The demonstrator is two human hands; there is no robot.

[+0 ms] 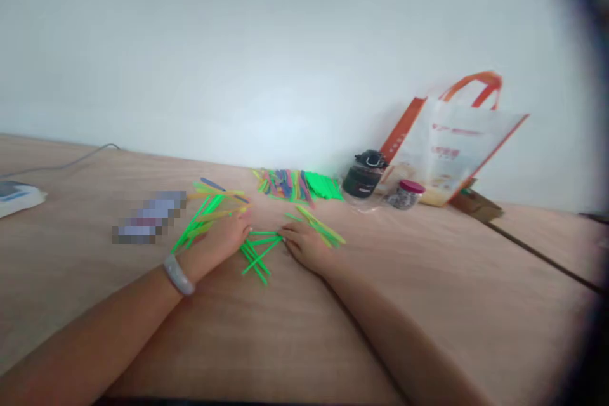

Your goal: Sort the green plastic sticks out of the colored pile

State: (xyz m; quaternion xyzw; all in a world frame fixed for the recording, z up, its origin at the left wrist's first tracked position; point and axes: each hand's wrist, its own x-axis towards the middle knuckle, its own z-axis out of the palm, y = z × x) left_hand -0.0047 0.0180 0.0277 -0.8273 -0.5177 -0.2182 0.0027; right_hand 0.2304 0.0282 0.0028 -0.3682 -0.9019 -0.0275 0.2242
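1. Green sticks lie crossed on the worktop, between and just in front of the hands.
2. The left hand has curled fingers over the sticks; the right hand has its fingertips at their ends. Blur hides whether either pinches; I cannot tell.
3. They look light, thin, fairly stiff and perhaps slippery; a gentle thumb-and-fingertip hold near one end should suit.
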